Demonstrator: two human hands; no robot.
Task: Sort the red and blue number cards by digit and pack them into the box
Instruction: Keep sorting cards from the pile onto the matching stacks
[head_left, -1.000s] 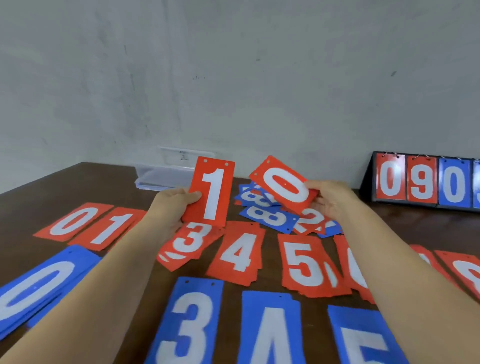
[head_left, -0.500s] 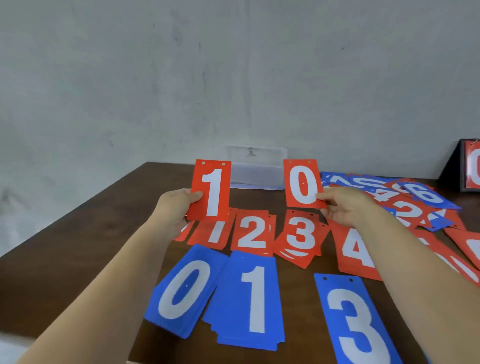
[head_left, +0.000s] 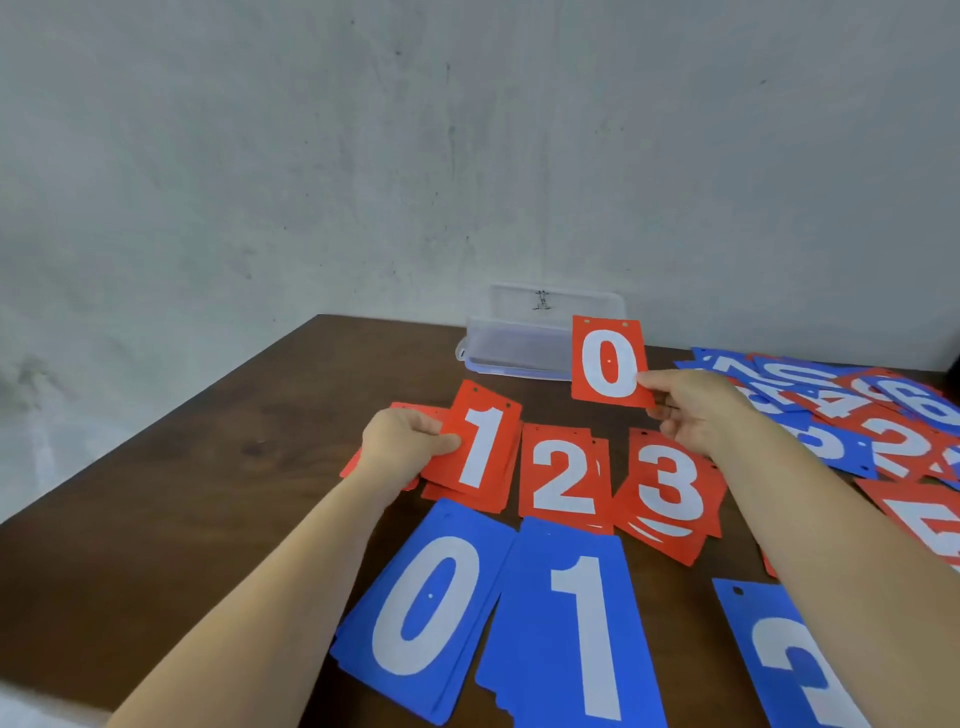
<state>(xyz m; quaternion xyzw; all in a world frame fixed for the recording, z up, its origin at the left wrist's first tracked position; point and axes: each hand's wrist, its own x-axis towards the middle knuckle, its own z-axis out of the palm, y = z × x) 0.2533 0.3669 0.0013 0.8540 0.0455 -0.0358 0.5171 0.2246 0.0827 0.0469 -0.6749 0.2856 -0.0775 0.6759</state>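
- The box (head_left: 514, 348) sits at the far edge of the table (head_left: 208, 493), against the wall.
- The right hand (head_left: 696, 415) holds a 0 card (head_left: 608, 364) up in front of the box's right end.
- The left hand (head_left: 405, 441) holds a 1 card (head_left: 480, 452) over the left part of the middle row. To its right, side by side, lie the 2 pile (head_left: 561, 478) and then the 3 pile (head_left: 670, 488).
- Nearer, the near 0 pile (head_left: 426, 608) lies left of the near 1 pile (head_left: 582, 634), and the two touch.
- A loose heap of cards (head_left: 857, 410) spreads over the far right of the table.
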